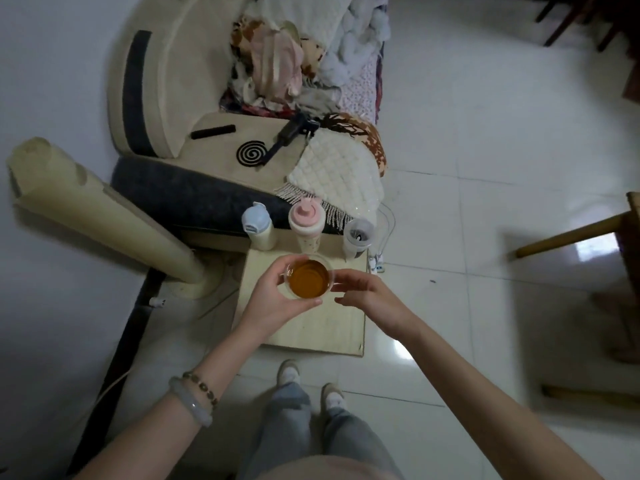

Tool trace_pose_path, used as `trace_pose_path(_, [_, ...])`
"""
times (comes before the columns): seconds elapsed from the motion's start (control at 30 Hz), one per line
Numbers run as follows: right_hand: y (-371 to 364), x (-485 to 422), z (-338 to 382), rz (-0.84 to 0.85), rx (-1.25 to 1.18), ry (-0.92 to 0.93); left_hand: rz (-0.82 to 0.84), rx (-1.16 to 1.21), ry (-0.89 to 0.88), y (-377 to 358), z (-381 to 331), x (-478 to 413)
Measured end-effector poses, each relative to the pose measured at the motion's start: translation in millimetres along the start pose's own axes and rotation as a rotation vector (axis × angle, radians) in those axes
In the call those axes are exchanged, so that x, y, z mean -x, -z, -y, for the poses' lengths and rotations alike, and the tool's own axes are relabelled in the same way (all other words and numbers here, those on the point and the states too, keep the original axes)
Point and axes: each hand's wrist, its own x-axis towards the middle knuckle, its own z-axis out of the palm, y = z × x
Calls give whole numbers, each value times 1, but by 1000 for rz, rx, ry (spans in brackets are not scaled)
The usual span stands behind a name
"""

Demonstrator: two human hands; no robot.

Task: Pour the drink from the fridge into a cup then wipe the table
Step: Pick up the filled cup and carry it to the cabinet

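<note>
Standing over a low wooden table (311,332), looking down. Holding a clear cup (322,263) in the left hand (273,299), with fingers and thumb curled round its wall from the left and from below. Filled with amber drink (309,281) almost to the rim, and kept upright. Placed over the far half of the table; lifted or resting on it, not possible to tell from this angle. Reaching with the right hand (369,294) to the right side of the cup, fingers gently bent and apart from the thumb, gripping nothing. Fingertips just at the rim; touching or only beside it, cannot tell. Wearing two bracelets (197,400) on the left wrist, one pale and smooth, one of dark beads.

Along the far edge of the table, upright in a row: a blue-lid bottle (258,230) on the left, a pink-lid bottle (306,226) in the middle, a clear tumbler (356,237) with a lid on the right. Behind them, a sofa (173,188) with a dark cushion, heaped with blankets (332,29) and clothes. On its arm, a black spiral coil (252,152). Left of the table, a tall beige column (104,220). On the white floor (485,133), by the far right corner of the table, a power strip (377,265). Lower down, grey trousers (294,427) and two light shoes (289,372).
</note>
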Motion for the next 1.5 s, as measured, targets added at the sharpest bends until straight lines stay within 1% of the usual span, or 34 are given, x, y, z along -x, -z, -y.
trace_pose_path(0.17, [-11, -33, -21, -88, -83, -57, 83, -14, -7, 5, 39, -31])
trace_pose_path(0.27, [-17, -56, -43, -119, -137, -115, 99, -31, 19, 1, 70, -45])
trace_pose_path(0.37, [-21, -83, -72, -155, -161, -165, 105, -37, 68, -6, 107, -57])
trace_pose_path(0.5, [-23, -121, -120, -191, -148, -172, 118, -19, 98, -23, 165, -73])
trace_pose_path(0.7, [-22, -170, -191, -191, -138, -205, 126, -6, 132, -46, 246, -93])
trace_pose_path(0.87, [-23, -197, -226, -174, -135, -218, 127, -30, 148, -58, 289, -103])
trace_pose_path(1.07, [-21, -209, -246, -180, -123, -239, 99, -17, 158, -68, 310, -107])
trace_pose_path(1.3, [-22, -206, -242, -152, -54, -260, 158, -59, 202, -67, 311, -102])
trace_pose_path(1.4, [-22, -200, -230, -171, -36, -286, 203, -168, 246, -60, 304, -97])
trace_pose_path(1.5, [-22, -185, -208, -229, 35, -296, 256, -311, 267, -47, 282, -89])
